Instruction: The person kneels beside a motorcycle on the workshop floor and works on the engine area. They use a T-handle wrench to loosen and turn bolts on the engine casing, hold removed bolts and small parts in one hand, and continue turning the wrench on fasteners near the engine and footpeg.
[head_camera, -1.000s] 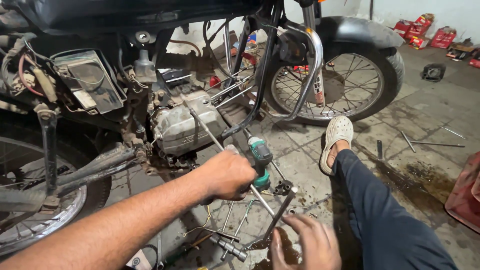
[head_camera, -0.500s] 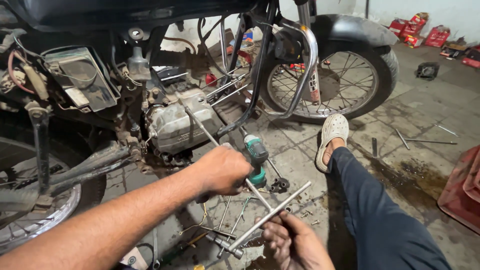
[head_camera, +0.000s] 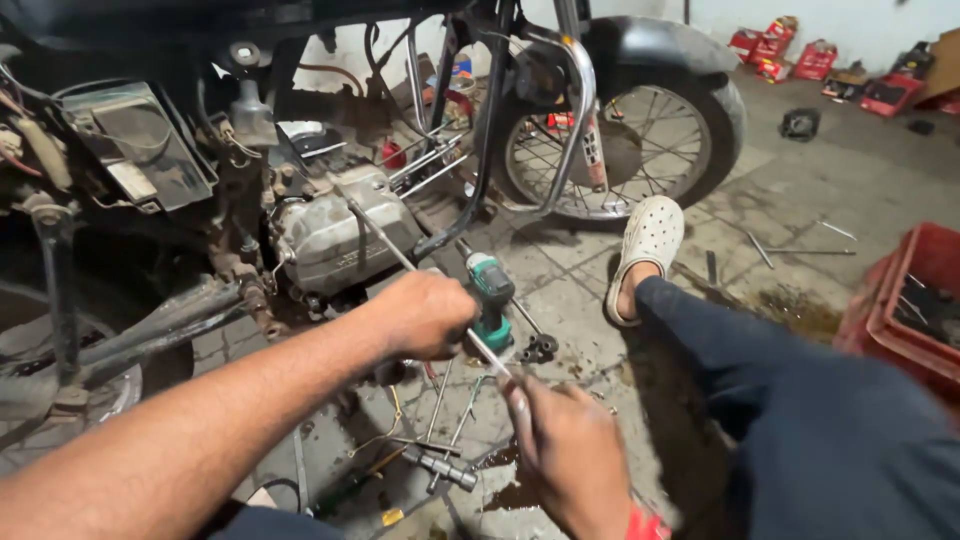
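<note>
My left hand is closed around a long thin metal rod that runs up-left to the silver engine case of a stripped motorcycle. My right hand grips the rod's lower end, just below the left hand. A green and black power driver lies on the floor right behind my left hand. Loose wrenches and sockets lie on the tiles under both hands.
The motorcycle's front wheel stands at the back, its rear wheel at the left. My leg in dark trousers with a white clog stretches right. A red crate sits at right; an oily patch stains the floor.
My right hand lifted a metal bar off the floor, then came up to the lower end of the rod. My left hand stayed on the rod.
</note>
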